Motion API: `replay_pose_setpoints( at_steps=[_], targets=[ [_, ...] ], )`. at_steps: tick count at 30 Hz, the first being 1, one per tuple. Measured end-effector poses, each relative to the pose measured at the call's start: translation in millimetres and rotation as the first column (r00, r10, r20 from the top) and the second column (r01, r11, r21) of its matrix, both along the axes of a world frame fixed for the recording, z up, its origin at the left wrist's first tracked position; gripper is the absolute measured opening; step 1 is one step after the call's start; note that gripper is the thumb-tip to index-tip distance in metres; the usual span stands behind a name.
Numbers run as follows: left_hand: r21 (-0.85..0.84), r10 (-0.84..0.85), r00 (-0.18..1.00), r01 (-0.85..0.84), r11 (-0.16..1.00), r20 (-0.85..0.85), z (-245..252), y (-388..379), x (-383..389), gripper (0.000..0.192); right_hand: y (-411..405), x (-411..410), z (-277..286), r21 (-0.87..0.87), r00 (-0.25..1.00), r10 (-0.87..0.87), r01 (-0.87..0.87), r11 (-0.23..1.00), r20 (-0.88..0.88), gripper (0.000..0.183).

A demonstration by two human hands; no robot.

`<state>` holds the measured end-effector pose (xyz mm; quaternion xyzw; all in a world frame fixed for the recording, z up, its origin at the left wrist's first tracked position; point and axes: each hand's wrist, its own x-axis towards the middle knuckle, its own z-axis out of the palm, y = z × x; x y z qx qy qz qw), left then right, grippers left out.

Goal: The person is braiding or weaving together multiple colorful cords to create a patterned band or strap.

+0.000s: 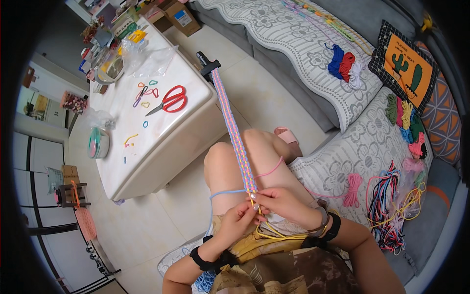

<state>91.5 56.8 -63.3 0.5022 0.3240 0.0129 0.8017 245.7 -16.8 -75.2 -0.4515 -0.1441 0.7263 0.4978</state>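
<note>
A flat braided strap (233,132) of blue, pink and yellow cord runs from a black clamp (210,67) at the table's edge down to my lap. At its near end my right hand (275,204) pinches the yellow cords (259,210) just under the last knots. My left hand (240,220) grips the same cords slightly lower, its thumb and fingers closed. A loose blue cord (227,192) leads off to the left over my thigh. The pink cord (271,171) loops to the right, towards a pink cord bundle (352,189) on the sofa.
On the white table (121,176) lie red-handled scissors (172,101), small coloured carabiner clips (155,92) and a lidded tub (98,143). The sofa holds blue, red and white cord bundles (346,66), a tangle of mixed cords (385,209) and a cactus cushion (405,68).
</note>
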Motion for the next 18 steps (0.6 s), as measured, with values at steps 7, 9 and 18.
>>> replay_pose_setpoints(
  at_steps=[7, 9, 18],
  targets=[
    [0.080, -0.065, 0.998, 0.065, 0.995, 0.006, 4.2, -2.5, -3.1, 0.026, 7.3, -3.2, 14.5, -0.053, 1.000, -0.011, 0.011, 0.999, 0.002, 0.027],
    [0.099, -0.069, 0.998, 0.067, 0.993, 0.013, 4.5, -3.1, -2.2, 0.026, 8.1, -5.6, 15.6, -0.038, 0.998, -0.050, 0.048, 0.998, -0.038, 0.024],
    [0.022, -0.124, 0.992, 0.123, 0.992, 0.037, -7.3, -2.7, -8.2, 0.028, 5.8, -11.4, 11.3, -0.098, 0.995, -0.076, 0.070, 0.993, -0.058, 0.020]
  ],
)
